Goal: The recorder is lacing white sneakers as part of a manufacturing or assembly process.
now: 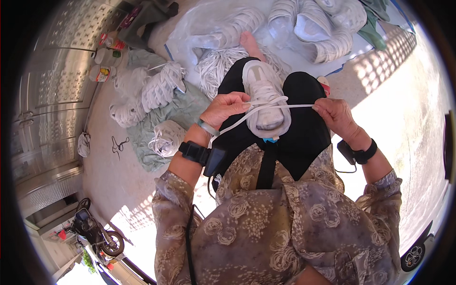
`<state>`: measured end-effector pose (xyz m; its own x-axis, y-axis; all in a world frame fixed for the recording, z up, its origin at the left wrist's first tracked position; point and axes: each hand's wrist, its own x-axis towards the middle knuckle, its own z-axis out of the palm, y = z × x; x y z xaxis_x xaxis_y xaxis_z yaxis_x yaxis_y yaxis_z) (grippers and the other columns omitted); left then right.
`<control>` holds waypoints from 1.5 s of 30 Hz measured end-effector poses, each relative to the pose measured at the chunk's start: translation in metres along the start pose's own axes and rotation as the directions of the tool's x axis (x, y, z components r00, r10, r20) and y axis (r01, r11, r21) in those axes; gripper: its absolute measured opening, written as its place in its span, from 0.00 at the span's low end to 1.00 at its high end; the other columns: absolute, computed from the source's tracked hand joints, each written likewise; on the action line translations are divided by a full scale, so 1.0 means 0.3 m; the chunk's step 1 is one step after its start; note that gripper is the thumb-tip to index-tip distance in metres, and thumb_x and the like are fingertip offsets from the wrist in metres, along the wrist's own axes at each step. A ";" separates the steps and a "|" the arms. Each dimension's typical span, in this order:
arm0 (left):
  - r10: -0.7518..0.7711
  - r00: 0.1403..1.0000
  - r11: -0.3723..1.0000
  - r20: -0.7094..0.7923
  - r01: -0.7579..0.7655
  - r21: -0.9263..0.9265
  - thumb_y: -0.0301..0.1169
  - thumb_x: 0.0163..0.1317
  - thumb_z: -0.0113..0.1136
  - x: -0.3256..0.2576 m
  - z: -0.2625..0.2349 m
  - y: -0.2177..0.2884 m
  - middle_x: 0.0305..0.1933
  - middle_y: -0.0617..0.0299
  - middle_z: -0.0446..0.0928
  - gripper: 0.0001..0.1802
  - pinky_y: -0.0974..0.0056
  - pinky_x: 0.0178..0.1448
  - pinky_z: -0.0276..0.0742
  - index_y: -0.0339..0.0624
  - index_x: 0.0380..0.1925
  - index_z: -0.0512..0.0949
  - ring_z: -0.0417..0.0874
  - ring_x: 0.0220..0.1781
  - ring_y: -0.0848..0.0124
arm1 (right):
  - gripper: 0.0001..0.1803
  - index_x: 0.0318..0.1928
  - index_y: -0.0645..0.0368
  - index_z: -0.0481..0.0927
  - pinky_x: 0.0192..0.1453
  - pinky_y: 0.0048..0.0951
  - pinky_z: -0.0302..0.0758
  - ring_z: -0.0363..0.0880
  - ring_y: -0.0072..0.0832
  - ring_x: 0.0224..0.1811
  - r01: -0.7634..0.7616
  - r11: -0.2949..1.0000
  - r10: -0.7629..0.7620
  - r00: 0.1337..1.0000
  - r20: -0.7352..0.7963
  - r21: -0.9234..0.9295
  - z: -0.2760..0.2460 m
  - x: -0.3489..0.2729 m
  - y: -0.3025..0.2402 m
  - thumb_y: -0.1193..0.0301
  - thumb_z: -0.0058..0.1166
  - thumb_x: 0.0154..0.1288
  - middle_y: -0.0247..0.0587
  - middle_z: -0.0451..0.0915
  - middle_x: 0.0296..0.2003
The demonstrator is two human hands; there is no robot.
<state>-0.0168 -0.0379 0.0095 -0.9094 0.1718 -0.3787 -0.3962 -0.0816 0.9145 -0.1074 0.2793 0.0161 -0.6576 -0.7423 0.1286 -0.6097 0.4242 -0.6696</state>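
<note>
A white sneaker point(259, 80) rests on my lap between my black-clad thighs, its heel opening toward me. Its upper eyelets carry a white shoelace point(289, 106). My right hand point(338, 117), fingers pinched, holds one end of the lace out to the right, and that stretch is pulled straight. At the sneaker's left edge, my left hand point(223, 109) is closed, thumb and fingertip together on the lace beside the tongue. Another length of lace curves below my left wrist across my thigh.
A heap of loose white laces point(216, 71) lies beyond my knees. Several stacked white sneakers point(327, 28) sit on plastic sheeting at the back. More stacked shoes point(164, 85) and a single sneaker point(167, 137) lie on a green cloth point(149, 154) at left. A motorcycle point(97, 232) stands lower left.
</note>
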 end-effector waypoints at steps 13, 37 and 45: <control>0.150 0.985 0.961 -0.081 -0.125 0.247 0.27 0.44 0.67 0.051 0.023 -0.083 0.38 0.66 0.67 0.10 0.72 0.43 0.69 0.39 0.26 0.75 0.69 0.36 0.78 | 0.08 0.35 0.62 0.76 0.27 0.28 0.69 0.71 0.39 0.21 -0.266 0.964 0.253 0.938 -0.238 -0.025 -0.052 -0.160 0.185 0.69 0.52 0.61 0.48 0.74 0.22; 0.117 0.992 0.757 -0.040 -0.063 0.650 0.27 0.58 0.54 -0.333 0.006 0.008 0.16 0.58 0.68 0.03 0.68 0.24 0.66 0.40 0.29 0.75 0.70 0.17 0.69 | 0.06 0.30 0.59 0.71 0.32 0.39 0.69 0.73 0.46 0.27 -0.345 0.819 0.376 0.926 -0.025 -0.458 -0.229 -0.188 0.335 0.70 0.47 0.61 0.48 0.73 0.20; 0.332 0.911 0.336 -0.246 0.129 0.933 0.31 0.55 0.54 -0.389 -0.189 0.038 0.19 0.52 0.73 0.05 0.57 0.28 0.70 0.42 0.27 0.75 0.75 0.25 0.52 | 0.15 0.23 0.53 0.73 0.27 0.20 0.64 0.64 0.10 0.23 -0.479 0.767 0.580 0.803 -0.140 0.428 -0.242 -0.025 0.290 0.58 0.51 0.63 0.18 0.67 0.18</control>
<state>0.0776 -0.1145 0.0562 -0.9908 -0.1121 -0.0762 -0.1331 0.9105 0.3915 -0.1875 0.3595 0.0100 -0.9433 -0.2773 -0.1823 0.0368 0.4587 -0.8878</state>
